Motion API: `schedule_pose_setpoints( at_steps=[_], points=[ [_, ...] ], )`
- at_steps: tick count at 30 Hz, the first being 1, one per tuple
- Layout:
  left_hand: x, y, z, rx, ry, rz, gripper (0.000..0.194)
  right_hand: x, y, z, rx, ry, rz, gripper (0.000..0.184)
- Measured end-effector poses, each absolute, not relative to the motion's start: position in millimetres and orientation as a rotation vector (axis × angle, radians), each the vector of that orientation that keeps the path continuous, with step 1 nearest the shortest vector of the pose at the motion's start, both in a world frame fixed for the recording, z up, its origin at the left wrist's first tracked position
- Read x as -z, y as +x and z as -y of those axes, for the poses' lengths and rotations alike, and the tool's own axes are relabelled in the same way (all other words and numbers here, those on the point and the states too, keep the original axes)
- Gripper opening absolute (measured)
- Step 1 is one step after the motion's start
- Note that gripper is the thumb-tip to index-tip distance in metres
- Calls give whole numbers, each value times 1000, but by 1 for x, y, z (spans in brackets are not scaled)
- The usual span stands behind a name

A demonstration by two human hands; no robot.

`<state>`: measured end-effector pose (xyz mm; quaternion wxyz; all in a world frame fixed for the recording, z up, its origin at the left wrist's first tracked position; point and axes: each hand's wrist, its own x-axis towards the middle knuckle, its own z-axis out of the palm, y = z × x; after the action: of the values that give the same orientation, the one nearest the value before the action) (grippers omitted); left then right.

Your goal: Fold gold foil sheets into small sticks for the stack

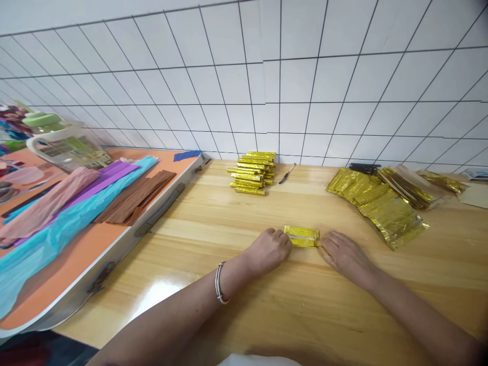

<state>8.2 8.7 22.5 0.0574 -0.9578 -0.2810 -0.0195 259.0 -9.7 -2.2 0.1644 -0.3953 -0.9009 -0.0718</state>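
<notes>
A folded piece of gold foil [302, 232] lies flat on the wooden table between my hands, with a pale strip showing along its middle. My left hand [270, 250] is closed at its left end, the fingers curled in and covering that edge. At the right end, my right hand [345, 256] pinches the lower corner, its fingers held together and pointing left. Beyond them, near the wall, sits a pile of narrow folded gold foil strips [252, 173]. Flat gold foil sheets [377, 201] are fanned out to the right of my right hand.
A pen [287, 173] lies beside the pile. Behind the sheets are a black object [365, 168] and a clear plastic packet [421, 185]. On the left, an orange-topped surface [110, 249] carries coloured crepe-like strips [82, 211] and a clear container [76, 150]. A tiled wall [297, 81] closes off the back.
</notes>
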Motion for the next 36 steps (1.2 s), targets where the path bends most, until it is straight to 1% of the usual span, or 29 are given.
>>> schedule_pose_setpoints(
  at_steps=[6,9,11,15,20,26,36],
  points=[
    [-18,8,-12,118,-2902,998,8,3,261,11,132,-1133,2541,15],
    [-19,8,-15,149,-2920,1057,7,4,260,14,95,-1180,2544,19],
    [-20,8,-15,169,-2925,1062,7,5,260,15,109,-1191,2535,18],
    [-15,2,-16,240,-2937,1029,13,6,259,16,158,-1154,2518,17],
    [-3,-14,-18,498,-3048,925,26,6,257,17,118,-1184,2468,18],
    [2,-21,-22,649,-3146,946,24,11,257,19,-8,-1272,2361,17],
    [5,-22,-18,519,-3059,826,25,13,257,22,-97,-1289,2317,14]
  ],
)
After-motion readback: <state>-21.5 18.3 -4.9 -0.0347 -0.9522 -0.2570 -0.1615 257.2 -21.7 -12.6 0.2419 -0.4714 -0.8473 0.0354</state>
